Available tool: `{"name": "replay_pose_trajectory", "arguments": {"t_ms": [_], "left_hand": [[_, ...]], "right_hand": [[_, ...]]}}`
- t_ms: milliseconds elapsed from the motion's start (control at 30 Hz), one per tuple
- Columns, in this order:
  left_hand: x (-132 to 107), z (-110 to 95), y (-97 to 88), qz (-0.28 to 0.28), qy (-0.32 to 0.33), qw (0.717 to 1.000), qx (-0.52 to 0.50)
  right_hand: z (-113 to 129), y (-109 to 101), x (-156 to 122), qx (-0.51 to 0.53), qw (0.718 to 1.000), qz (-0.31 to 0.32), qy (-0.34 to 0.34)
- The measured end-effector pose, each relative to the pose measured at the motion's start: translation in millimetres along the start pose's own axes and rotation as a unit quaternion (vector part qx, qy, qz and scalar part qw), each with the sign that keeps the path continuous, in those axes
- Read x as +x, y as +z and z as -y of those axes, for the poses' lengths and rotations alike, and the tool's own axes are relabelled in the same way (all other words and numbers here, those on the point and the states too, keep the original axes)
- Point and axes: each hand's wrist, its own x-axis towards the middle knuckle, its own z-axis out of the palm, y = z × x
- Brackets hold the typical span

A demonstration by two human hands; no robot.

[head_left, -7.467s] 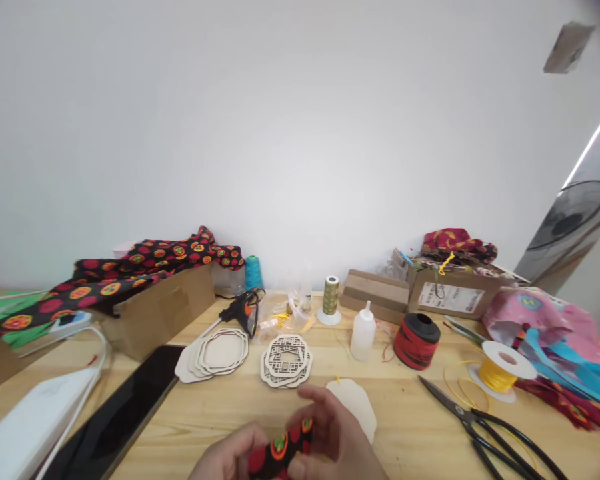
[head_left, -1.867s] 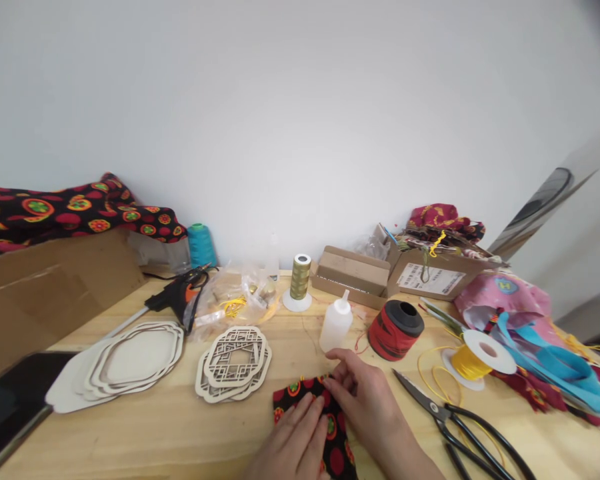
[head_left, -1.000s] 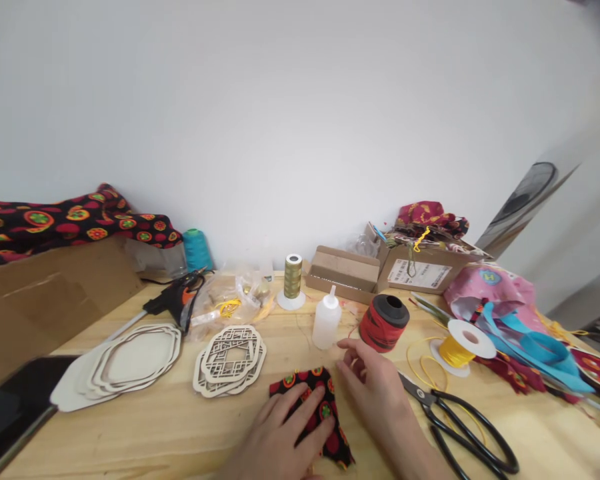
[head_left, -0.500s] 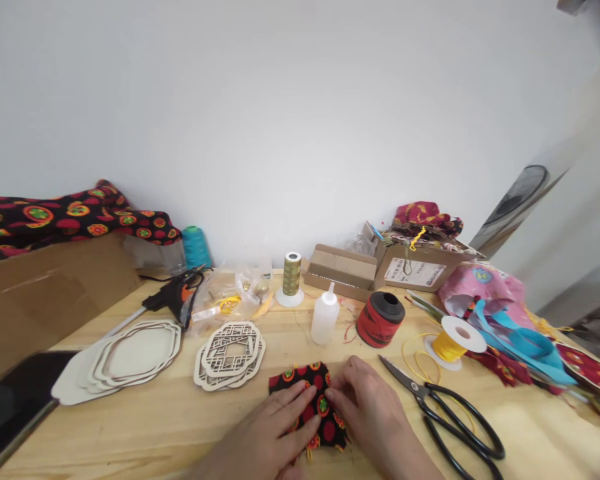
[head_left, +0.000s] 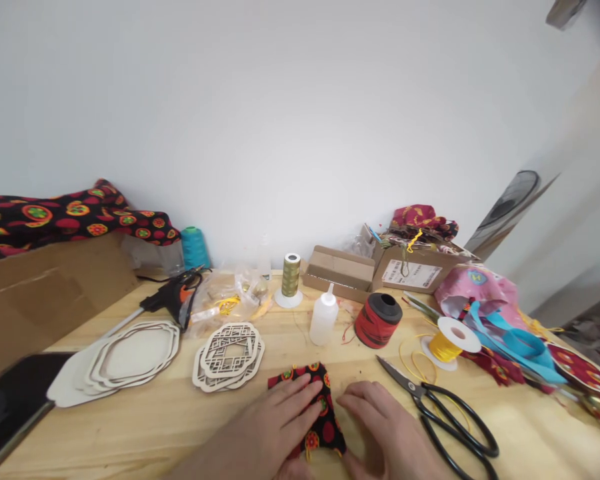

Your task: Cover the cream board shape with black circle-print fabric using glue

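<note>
A small piece of black cloth (head_left: 331,421) printed with red, orange and green round motifs lies on the wooden table in front of me. My left hand (head_left: 285,417) rests flat across its left and middle part, fingers stretched out and pressing on it. Just right of the cloth is my right hand (head_left: 373,420), its fingers slightly bent and apart from the cloth's upper right edge. The right thumb is stretched away toward the lower right corner; whether it touches there I cannot tell. Black-handled scissors (head_left: 443,417) lie partly open to the right of this hand.
Behind the cloth stand a white squeeze bottle (head_left: 324,319), a red thread spool (head_left: 378,321) and a gold thread cone (head_left: 291,277). Wooden lattice pieces (head_left: 230,357) and frame-shaped boards (head_left: 130,360) lie left, near a glue gun (head_left: 173,298). A yellow cord spool (head_left: 447,343) sits right.
My right hand has let go of the cloth's right edge and shifted a little right and down, its thumb now apart from the fingers. The left hand stays on the cloth.
</note>
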Motion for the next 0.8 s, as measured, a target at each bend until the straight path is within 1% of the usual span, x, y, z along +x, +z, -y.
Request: {"name": "replay_pose_trajectory", "arguments": {"t_ms": [67,167,233,333,500,600,700,800], "left_hand": [[3,0,0.2,0.031,0.006,1.000,0.000],[6,0,-0.1,0.074,0.003,0.997,0.009],[7,-1,-2.3,0.083,-0.002,0.997,0.009],[6,-2,-4.7,0.072,-0.011,0.997,0.004],[4,0,-0.9,0.042,-0.014,0.999,-0.027],[3,2,1.2,0.040,-0.011,0.999,-0.034],[3,2,0.9,0.054,-0.012,0.998,-0.023],[4,0,-4.1,0.060,-0.007,0.998,-0.018]], "right_hand": [[0,3,-1,-0.045,0.998,-0.018,-0.044],[-1,9,1,-0.118,0.985,-0.053,-0.112],[-2,12,3,-0.152,0.977,-0.069,-0.133],[-2,11,8,-0.179,0.971,-0.073,-0.142],[-3,4,9,-0.208,0.966,-0.039,-0.150],[-5,0,9,-0.232,0.958,-0.021,-0.168],[-5,-5,13,-0.243,0.950,0.026,-0.193],[-1,-14,19,-0.227,0.952,0.074,-0.193]]}}
